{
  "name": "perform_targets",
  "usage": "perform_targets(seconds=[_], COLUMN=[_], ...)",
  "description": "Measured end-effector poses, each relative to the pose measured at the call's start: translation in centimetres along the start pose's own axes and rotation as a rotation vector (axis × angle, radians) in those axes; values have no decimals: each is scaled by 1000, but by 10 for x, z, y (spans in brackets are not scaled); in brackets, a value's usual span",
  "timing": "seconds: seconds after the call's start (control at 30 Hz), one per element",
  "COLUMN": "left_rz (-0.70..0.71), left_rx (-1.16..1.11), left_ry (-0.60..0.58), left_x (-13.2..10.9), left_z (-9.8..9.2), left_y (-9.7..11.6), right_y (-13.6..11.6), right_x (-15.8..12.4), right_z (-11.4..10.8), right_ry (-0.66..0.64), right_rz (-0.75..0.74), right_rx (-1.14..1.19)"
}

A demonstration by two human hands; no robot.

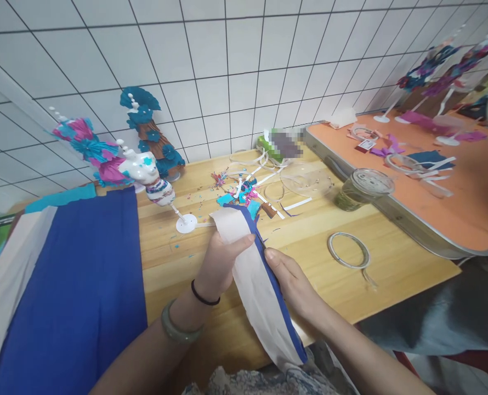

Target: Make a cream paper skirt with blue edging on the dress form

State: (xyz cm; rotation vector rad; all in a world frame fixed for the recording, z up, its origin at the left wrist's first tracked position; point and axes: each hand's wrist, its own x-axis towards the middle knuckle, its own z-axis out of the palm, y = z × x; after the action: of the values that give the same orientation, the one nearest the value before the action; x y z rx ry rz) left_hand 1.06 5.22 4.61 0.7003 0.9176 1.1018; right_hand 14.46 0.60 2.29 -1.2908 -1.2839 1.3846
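Observation:
My left hand (223, 258) is closed on a long folded strip of crepe paper (256, 291), pale on its face with a dark blue edge along the right side. The thumb lies across the top, and the strip hangs down toward my lap. On its right side, my right hand (287, 274) is closed at the blue edge. A thin dark blade, apparently scissors (262, 240), shows just past the thumb; the handles are hidden in the hand. Beyond the strip's far end lie paper scraps (248, 192). A white figurine on a stand (186, 223) stands to the left.
Large blue paper (79, 285) covers the left side. Figurines in paper dresses (155, 131) stand by the tiled wall. A lidded jar (363, 187) and a tape roll (349, 250) sit at right. An orange table (437, 214) with a raised metal edge adjoins, carrying more figurines and scraps.

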Motion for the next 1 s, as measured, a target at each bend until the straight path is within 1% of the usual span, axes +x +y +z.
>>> perform_targets(seconds=[0.17,0.33,0.6,0.77,1.0], left_rz=[23,1,-15,7,-1], left_rx=[40,99,117,130,134], left_ry=[13,49,24,14,10], left_x=[-1,-3,-4,-3,-3], left_z=[1,2,4,3,3], left_y=[-1,-3,-5,-7,-7], right_y=[-2,-2,-6,-9,-9], right_x=[0,3,2,3,5], right_z=[2,0,0,0,0], right_ry=[-3,5,27,30,19], right_rz=[9,7,29,31,-2], right_rx=[35,79,125,148,151])
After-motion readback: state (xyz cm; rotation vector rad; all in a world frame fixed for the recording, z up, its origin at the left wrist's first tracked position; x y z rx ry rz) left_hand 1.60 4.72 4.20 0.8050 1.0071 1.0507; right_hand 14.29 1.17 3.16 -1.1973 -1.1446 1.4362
